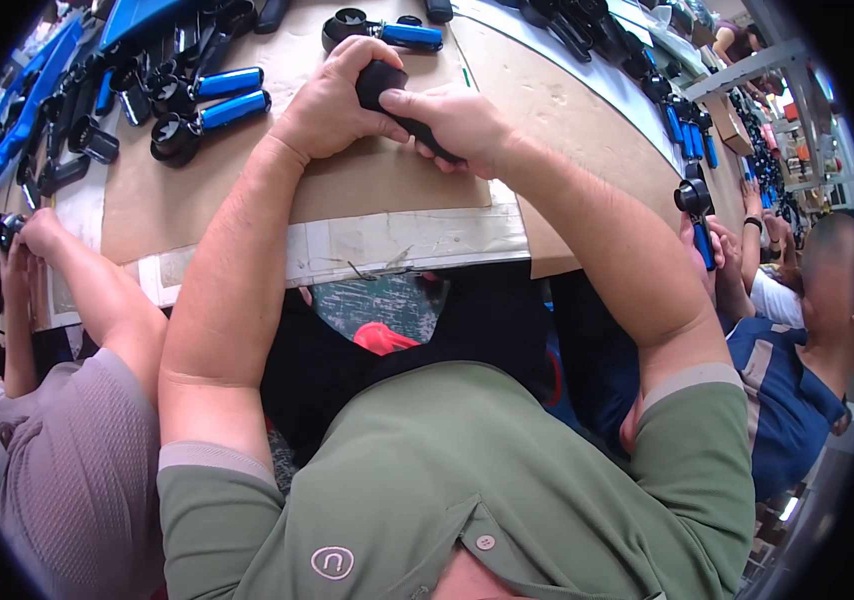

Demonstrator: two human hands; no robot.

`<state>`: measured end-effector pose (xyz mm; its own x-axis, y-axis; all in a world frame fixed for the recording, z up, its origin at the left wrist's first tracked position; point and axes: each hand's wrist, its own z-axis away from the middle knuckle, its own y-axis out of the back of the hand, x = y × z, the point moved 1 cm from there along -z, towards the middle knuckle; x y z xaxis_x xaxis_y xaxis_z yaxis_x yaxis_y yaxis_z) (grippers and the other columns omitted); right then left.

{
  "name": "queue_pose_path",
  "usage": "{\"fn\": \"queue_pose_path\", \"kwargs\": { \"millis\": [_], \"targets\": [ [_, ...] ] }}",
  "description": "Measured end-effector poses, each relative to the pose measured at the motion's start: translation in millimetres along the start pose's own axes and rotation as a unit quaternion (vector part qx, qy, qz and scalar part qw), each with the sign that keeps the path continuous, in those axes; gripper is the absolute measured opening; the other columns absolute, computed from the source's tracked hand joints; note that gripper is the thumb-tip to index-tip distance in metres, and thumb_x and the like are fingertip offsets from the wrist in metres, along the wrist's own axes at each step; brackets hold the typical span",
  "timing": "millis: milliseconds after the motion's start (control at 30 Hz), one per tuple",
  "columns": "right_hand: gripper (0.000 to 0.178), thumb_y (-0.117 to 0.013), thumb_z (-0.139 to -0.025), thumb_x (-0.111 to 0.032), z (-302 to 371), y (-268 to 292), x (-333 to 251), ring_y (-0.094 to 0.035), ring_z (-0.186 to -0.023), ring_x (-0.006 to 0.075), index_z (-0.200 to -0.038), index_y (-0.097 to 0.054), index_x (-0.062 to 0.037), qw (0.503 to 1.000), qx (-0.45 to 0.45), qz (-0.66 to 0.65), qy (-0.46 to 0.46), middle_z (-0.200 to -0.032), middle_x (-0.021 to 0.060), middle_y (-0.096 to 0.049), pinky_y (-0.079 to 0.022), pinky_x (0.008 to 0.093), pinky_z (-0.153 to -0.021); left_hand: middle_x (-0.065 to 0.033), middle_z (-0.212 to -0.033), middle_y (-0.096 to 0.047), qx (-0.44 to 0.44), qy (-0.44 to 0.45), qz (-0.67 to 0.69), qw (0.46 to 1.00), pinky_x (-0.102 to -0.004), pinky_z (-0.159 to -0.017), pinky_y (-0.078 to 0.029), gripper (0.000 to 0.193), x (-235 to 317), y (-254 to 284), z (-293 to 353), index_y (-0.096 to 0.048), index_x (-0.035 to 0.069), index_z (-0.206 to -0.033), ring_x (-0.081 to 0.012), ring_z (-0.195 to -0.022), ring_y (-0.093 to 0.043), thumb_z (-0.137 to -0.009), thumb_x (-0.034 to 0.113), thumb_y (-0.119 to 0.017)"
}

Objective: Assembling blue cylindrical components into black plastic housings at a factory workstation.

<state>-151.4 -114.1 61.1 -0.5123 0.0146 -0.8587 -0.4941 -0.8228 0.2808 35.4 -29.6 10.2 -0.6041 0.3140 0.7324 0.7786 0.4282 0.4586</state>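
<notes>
Over the front part of the cardboard-covered bench, both of my hands are closed around a black, elongated, handle-shaped part (378, 84). My left hand (329, 103) wraps its rounded upper end. Lower along the same part, my right hand (459, 122) grips it with the thumb laid across the top. Fingers cover much of the part, so its full shape is hidden. Just beyond my hands lies a device with a black round head and a blue handle (413, 37). Two similar blue-handled devices (231, 110) rest to the left of my left hand.
Black parts (94, 143) crowd the left side beside a blue tray (42, 65). More black and blue devices (685, 132) line the far right. A co-worker's arm (97, 265) is close on my left; a co-worker at right holds a blue-handled device (697, 215). Cardboard (207, 190) covers the bench.
</notes>
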Motion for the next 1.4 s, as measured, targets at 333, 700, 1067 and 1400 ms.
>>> {"fn": "queue_pose_path", "kwargs": {
  "millis": [333,700,1067,1400],
  "targets": [
    [0.044,-0.066,-0.105,-0.045,12,1,6,-0.064,-0.048,0.0205,-0.094,-0.072,-0.0028,0.783,0.241,0.498,0.284,-0.071,0.0095,-0.071,-0.050,0.0298,-0.045,-0.0148,-0.124,-0.071,0.056,0.325,0.508,0.796,-0.0399,-0.090,-0.060,0.054,40,-3,-19,-0.070,0.007,-0.130,-0.0289,-0.105,-0.069,-0.088,0.034,-0.089],
    [0.055,-0.054,-0.111,-0.051,50,4,33,-0.069,-0.052,0.0248,-0.099,-0.071,-0.0011,0.974,0.069,-0.034,0.214,-0.075,0.0140,-0.074,-0.053,0.0309,-0.049,-0.0175,-0.107,-0.076,0.065,0.172,0.413,0.892,-0.0308,-0.079,-0.062,0.030,36,-6,-10,-0.077,0.001,-0.117,-0.0254,-0.090,-0.073,-0.095,0.022,-0.076],
    [0.058,-0.043,-0.116,-0.049,66,-14,20,-0.056,-0.046,0.0171,-0.101,-0.069,0.0000,0.978,0.017,-0.209,-0.004,-0.068,0.0090,-0.067,-0.042,0.0251,-0.043,-0.0180,-0.108,-0.076,-0.011,0.150,0.415,0.897,-0.0317,-0.083,-0.062,0.027,38,-17,-9,-0.077,0.001,-0.116,-0.0285,-0.096,-0.072,-0.096,0.017,-0.070],
    [0.059,-0.043,-0.115,-0.045,70,-33,32,-0.061,-0.057,0.0228,-0.085,-0.068,-0.0005,0.977,0.125,-0.066,0.160,-0.069,0.0063,-0.065,-0.049,0.0348,-0.056,-0.0155,-0.104,-0.077,0.033,0.162,0.470,0.867,-0.0265,-0.082,-0.060,0.021,80,-15,-11,-0.079,0.000,-0.110,-0.0199,-0.086,-0.071,-0.097,0.016,-0.077]
  ]
}}
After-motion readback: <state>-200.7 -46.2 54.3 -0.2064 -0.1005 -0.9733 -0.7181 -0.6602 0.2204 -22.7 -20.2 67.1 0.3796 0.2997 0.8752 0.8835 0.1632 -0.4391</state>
